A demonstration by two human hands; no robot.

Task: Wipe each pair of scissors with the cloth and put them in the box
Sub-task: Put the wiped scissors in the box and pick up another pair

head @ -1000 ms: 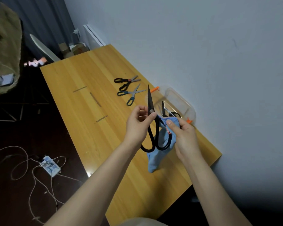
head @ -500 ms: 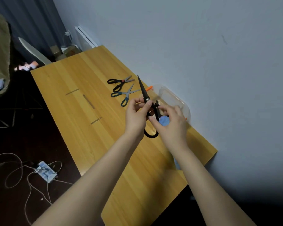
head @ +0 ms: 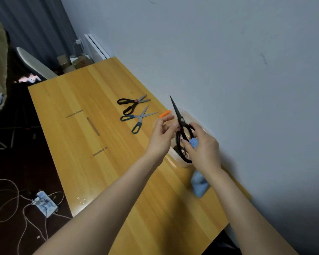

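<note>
— What is the room like?

— A yellow wooden table (head: 81, 107) stands with its three o'clock edge along a pale wall (head: 228, 70). At seven o'clock the floor is dark, with a power strip (head: 44, 204) among loose cords.

— And the scissors in hand?

— The black scissors (head: 180, 117) are dark all over. Their blades are together and the tip points to eleven o'clock, above the clear box (head: 173, 159) by the wall. The right hand (head: 203, 150) curls round the loops, with the blue cloth (head: 199, 183) bunched in the same grip and its tail hanging under the wrist.

— The other hand?

— The left hand (head: 161, 134) sits at nine o'clock of the pivot, fingers loosely bent. Whether its thumb touches the scissors, I cannot tell.

— Any more pairs?

— Two lie open at ten o'clock: black-handled scissors (head: 132, 103) and blue-handled scissors (head: 138, 118).
</note>
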